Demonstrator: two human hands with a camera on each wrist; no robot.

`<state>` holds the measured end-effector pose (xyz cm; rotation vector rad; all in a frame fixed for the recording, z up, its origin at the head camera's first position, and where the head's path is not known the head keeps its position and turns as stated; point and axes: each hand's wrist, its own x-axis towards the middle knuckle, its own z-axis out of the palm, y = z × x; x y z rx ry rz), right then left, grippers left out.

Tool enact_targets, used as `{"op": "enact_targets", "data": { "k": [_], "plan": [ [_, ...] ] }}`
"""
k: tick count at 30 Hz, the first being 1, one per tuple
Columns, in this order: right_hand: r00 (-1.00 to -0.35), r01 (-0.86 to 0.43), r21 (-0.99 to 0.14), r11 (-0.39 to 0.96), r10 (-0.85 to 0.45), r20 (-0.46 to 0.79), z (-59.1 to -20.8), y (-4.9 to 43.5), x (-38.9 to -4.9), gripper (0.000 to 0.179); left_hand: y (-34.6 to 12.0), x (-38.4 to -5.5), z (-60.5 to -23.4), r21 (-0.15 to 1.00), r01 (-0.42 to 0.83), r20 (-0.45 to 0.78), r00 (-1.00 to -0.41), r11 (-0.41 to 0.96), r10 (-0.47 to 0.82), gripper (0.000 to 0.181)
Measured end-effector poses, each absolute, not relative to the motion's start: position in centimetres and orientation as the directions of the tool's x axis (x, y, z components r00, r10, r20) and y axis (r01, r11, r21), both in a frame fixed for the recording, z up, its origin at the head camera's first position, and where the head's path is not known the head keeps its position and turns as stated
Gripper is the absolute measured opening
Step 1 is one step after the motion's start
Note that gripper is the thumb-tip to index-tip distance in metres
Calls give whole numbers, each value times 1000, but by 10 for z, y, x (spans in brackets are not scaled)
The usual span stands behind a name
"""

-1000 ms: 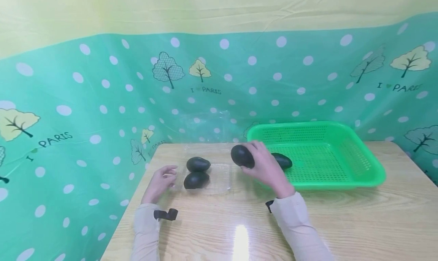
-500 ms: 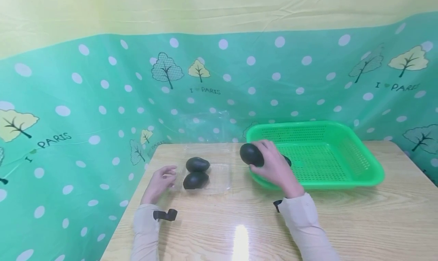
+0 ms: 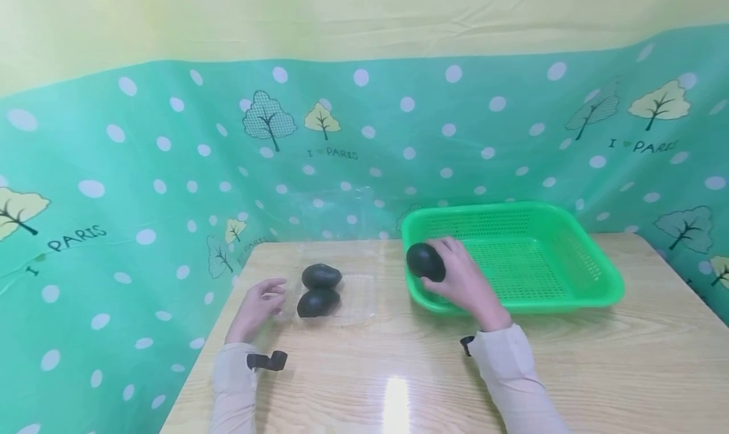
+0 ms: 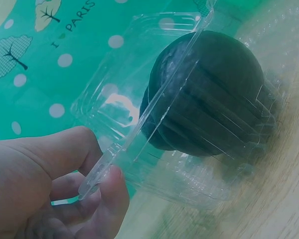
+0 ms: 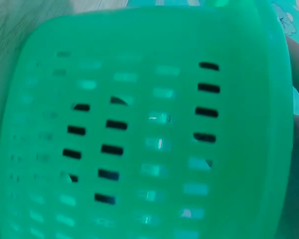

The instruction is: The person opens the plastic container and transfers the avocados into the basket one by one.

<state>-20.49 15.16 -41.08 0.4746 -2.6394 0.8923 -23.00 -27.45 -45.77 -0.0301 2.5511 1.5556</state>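
My right hand [image 3: 460, 279] grips a dark avocado [image 3: 425, 262] over the left side of a green plastic basket [image 3: 589, 250]. In the right wrist view the basket's slotted wall [image 5: 249, 149] fills the picture, with dark shapes behind some slots. Two more avocados [image 3: 321, 276] lie side by side in a clear plastic clamshell container [image 3: 360, 298], its lid standing up at the back. My left hand [image 3: 257, 307] is at the container's left side. Seen from the left wrist, thumb and fingers pinch the clear rim [image 4: 97, 174].
A light wooden table [image 3: 342, 377] bears everything. Behind and to the left hangs a green dotted curtain [image 3: 188, 143] with printed trees. Both wrists wear dark straps [image 3: 266, 361].
My right hand has carried its avocado rightward from beside the clear container to over the basket's left side. The left hand stays at the container. The head view has shifted slightly.
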Motion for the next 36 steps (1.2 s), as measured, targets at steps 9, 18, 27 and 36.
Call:
{"op": "enact_targets", "data": {
  "k": [9, 18, 27, 36],
  "plan": [
    [-916, -366, -512, 777, -204, 345, -418, 158, -205, 73, -269, -223, -442, 884, -101, -148, -987, 456, 69, 51],
    [-929, -348, -483, 804, -228, 290, -424, 159, -206, 71, -282, -233, -467, 876, -70, -116, -991, 477, 69, 52],
    [-937, -341, -472, 813, -250, 245, -429, 166, -207, 69, -277, -235, -469, 883, -65, -107, -992, 465, 66, 51],
    [-956, -292, -454, 842, -245, 160, -430, 166, -210, 66, -276, -232, -466, 895, -89, -118, -992, 436, 40, 53]
  ]
}}
